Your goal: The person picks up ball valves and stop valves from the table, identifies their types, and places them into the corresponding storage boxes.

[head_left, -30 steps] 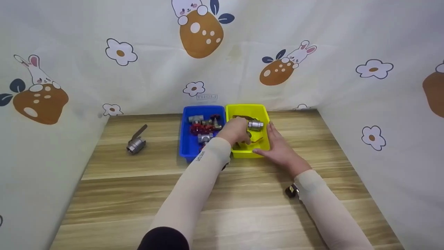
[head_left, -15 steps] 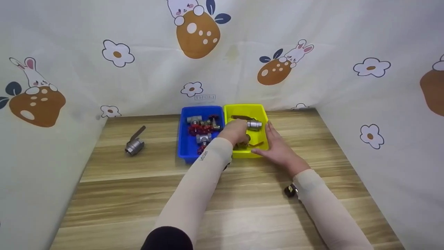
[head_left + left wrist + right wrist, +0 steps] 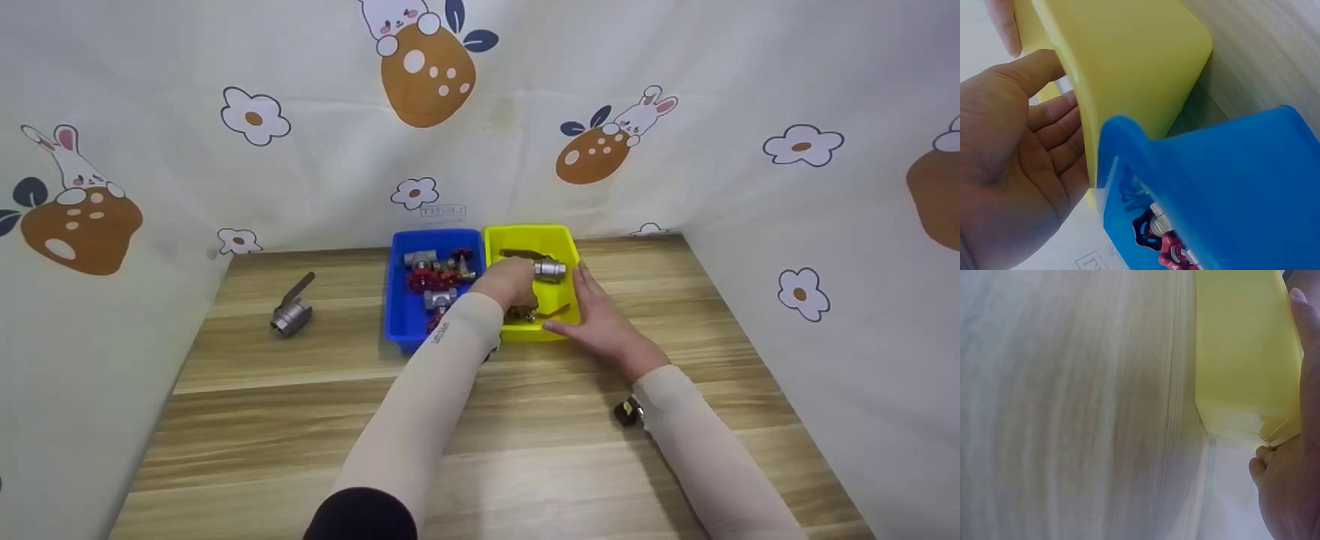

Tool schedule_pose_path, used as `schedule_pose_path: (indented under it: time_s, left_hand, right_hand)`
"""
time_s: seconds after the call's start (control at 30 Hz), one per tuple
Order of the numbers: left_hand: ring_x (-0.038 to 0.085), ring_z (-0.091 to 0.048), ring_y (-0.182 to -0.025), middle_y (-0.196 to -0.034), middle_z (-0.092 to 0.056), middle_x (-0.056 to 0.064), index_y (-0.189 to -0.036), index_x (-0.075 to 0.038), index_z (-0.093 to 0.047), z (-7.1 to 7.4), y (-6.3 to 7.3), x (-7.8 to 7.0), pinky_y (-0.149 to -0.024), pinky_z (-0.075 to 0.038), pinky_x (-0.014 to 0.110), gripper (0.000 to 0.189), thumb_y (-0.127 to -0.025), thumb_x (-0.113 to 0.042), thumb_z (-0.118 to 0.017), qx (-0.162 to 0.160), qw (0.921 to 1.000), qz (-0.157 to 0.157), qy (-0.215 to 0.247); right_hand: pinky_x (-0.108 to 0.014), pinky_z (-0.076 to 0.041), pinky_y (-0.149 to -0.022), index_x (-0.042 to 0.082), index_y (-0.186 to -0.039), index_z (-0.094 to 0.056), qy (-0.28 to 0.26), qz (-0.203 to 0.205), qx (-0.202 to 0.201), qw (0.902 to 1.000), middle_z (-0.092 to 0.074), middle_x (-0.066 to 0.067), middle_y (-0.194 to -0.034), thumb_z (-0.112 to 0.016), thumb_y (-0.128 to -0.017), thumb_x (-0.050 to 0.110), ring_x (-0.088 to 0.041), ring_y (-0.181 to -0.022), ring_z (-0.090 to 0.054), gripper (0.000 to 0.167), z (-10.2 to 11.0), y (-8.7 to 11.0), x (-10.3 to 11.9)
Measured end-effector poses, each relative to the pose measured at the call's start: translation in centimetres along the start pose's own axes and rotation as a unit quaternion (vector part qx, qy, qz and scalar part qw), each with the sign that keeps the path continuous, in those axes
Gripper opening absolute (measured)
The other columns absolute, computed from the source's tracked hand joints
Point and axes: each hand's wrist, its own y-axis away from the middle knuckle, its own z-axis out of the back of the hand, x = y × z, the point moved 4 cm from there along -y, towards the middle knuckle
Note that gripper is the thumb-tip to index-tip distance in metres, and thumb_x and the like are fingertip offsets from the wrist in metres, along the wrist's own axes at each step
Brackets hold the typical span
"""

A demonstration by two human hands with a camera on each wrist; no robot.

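My left hand [image 3: 508, 280] reaches down into a yellow bin [image 3: 536, 336]; I cannot tell whether its fingertips hold anything. In the left wrist view, the fingers [image 3: 1058, 129] pass behind the bin's wall. Close under them lie small brass valves [image 3: 529, 316], one with a thin orange lever [image 3: 555, 310]. A larger steel ball valve [image 3: 551, 270] lies further back in the same bin. Along the bin's right side rests my right hand [image 3: 606, 322], fingers extended and thumb [image 3: 562, 328] at the front rim.
Directly left of the yellow bin stands a blue bin [image 3: 397, 300] with several valves, some with red handwheels [image 3: 433, 280]. A lone steel ball valve [image 3: 291, 317] with a raised lever lies on the wooden table [image 3: 277, 435]. Patterned cloth [image 3: 330, 172] hangs behind and at both sides.
My left fingers have shifted slightly lower and forward in the yellow bin. A small dark round part beside them has dropped toward the brass valves. The right hand stays put.
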Motion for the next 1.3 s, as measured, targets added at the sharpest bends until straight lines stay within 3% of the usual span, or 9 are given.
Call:
schedule_pose_path:
  time_s: [0.1,0.37,0.57,0.67,0.83,1.0,1.3]
  left_hand:
    - [0.025,-0.068,-0.094,-0.107,-0.073,0.005,-0.125,-0.012,-0.077,0.0,0.3,0.0,-0.100,-0.058,0.039,0.030,-0.100,-0.027,-0.084,0.004,1.0000,0.003,0.008]
    - [0.029,-0.074,-0.092,-0.095,-0.074,0.006,-0.113,-0.011,-0.077,0.9,1.7,0.2,-0.086,-0.061,0.039,0.020,-0.100,-0.026,-0.081,0.007,0.9982,-0.034,0.050]
    - [0.025,-0.068,-0.091,-0.101,-0.075,0.004,-0.113,-0.011,-0.078,2.0,2.7,1.0,-0.093,-0.062,0.042,0.024,-0.098,-0.028,-0.084,-0.010,0.9961,-0.076,0.043]
    - [0.025,-0.068,-0.093,-0.105,-0.077,0.004,-0.115,-0.012,-0.080,2.7,3.5,1.5,-0.094,-0.062,0.042,0.025,-0.100,-0.032,-0.082,-0.024,0.9952,-0.093,0.015]
    - [0.023,-0.070,-0.104,-0.122,-0.079,0.003,-0.130,-0.013,-0.079,4.1,4.9,2.7,-0.105,-0.059,0.043,0.032,-0.106,-0.034,-0.075,-0.040,0.9921,-0.118,-0.012]
    - [0.022,-0.069,-0.107,-0.126,-0.077,0.002,-0.135,-0.015,-0.076,5.4,6.3,5.2,-0.106,-0.058,0.044,0.035,-0.108,-0.036,-0.073,-0.054,0.9928,-0.107,0.006]
    - [0.026,-0.068,-0.111,-0.122,-0.075,0.006,-0.132,-0.010,-0.075,8.2,9.3,11.5,-0.106,-0.058,0.049,0.034,-0.108,-0.035,-0.072,-0.114,0.9889,-0.083,0.047]
  right_hand:
    - [-0.056,-0.012,-0.136,-0.001,-0.175,-0.003,0.006,0.003,-0.001,1.0000,0.006,-0.019,-0.184,-0.079,-0.098,0.059,-0.041,-0.170,-0.005,0.124,0.0,0.0,0.1]
    - [-0.056,-0.013,-0.136,-0.001,-0.175,-0.002,0.007,0.000,0.001,1.0000,0.005,-0.020,-0.184,-0.078,-0.099,0.060,-0.041,-0.169,-0.005,0.124,0.1,0.2,0.3]
    - [-0.058,-0.013,-0.135,-0.002,-0.175,-0.002,0.007,-0.002,0.002,1.0000,0.005,-0.019,-0.184,-0.078,-0.098,0.061,-0.043,-0.169,-0.006,0.124,0.0,0.0,0.0]
    - [-0.057,-0.014,-0.135,-0.001,-0.175,-0.003,0.006,-0.004,0.001,1.0000,0.005,-0.019,-0.184,-0.078,-0.098,0.062,-0.043,-0.169,-0.007,0.125,0.0,0.0,0.0]
    - [-0.056,-0.016,-0.135,0.000,-0.176,-0.003,0.008,-0.010,-0.001,0.9999,0.005,-0.018,-0.185,-0.078,-0.098,0.062,-0.043,-0.169,-0.010,0.125,0.2,0.2,0.1]
    - [-0.055,-0.015,-0.135,0.001,-0.176,-0.002,0.002,-0.009,-0.002,1.0000,0.006,-0.016,-0.185,-0.078,-0.097,0.064,-0.042,-0.169,-0.008,0.126,0.2,0.2,0.2]
    - [-0.058,-0.012,-0.135,0.005,-0.177,0.001,0.006,-0.015,0.002,0.9999,0.009,-0.013,-0.185,-0.075,-0.096,0.071,-0.042,-0.169,-0.004,0.129,0.0,0.2,0.1]
